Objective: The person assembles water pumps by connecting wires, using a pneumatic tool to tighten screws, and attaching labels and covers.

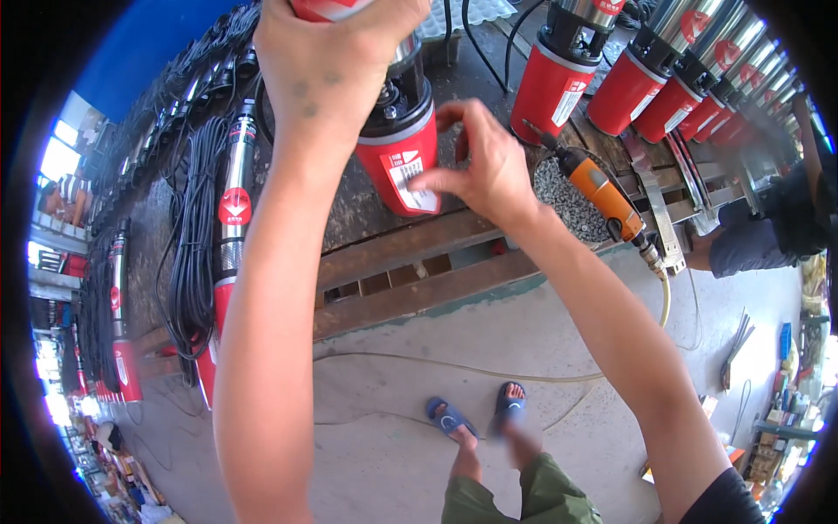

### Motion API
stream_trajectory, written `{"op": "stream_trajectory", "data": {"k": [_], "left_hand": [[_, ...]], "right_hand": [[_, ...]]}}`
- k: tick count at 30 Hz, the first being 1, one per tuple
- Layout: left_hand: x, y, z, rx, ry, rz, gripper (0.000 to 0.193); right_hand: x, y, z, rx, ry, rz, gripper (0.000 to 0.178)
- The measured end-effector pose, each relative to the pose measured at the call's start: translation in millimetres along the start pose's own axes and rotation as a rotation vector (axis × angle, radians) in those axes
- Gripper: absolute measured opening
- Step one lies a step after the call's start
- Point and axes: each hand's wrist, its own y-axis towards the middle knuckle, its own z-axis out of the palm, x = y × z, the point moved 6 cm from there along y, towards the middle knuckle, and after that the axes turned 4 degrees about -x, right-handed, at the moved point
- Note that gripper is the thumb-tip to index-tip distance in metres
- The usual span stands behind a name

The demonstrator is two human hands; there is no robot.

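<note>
A submersible pump (400, 144) stands at the bench's near edge, its red lower casing carrying a white label with a barcode. My left hand (327, 65) wraps round its upper part at the top of the view, where a red and white patch shows; the fingers are partly cut off by the frame. At the casing's right side is my right hand (489, 162), fingers curved and apart. Its thumb lies over the label's edge, and whether it presses there I cannot tell. Bolts and a black collar show above the red casing.
Right of my hand, an orange air screwdriver (607, 196) lies across a container of small metal fasteners (572, 201). More red pumps (554, 87) stand in a row at the right. Pumps with coiled black cables (196, 227) lie at the left. A hose (454, 371) crosses the floor. Another person (759, 236) is at the far right.
</note>
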Motion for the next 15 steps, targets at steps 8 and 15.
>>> {"op": "stream_trajectory", "data": {"k": [8, 15], "left_hand": [[14.7, 5.1, -7.7, -0.069, 0.058, 0.056, 0.041], [9.5, 3.7, -4.0, -0.068, 0.037, -0.088, 0.046]], "right_hand": [[15.5, 18.4, -16.7, -0.072, 0.123, 0.012, 0.090], [24.6, 6.2, 2.4, -0.132, 0.098, 0.026, 0.098]]}}
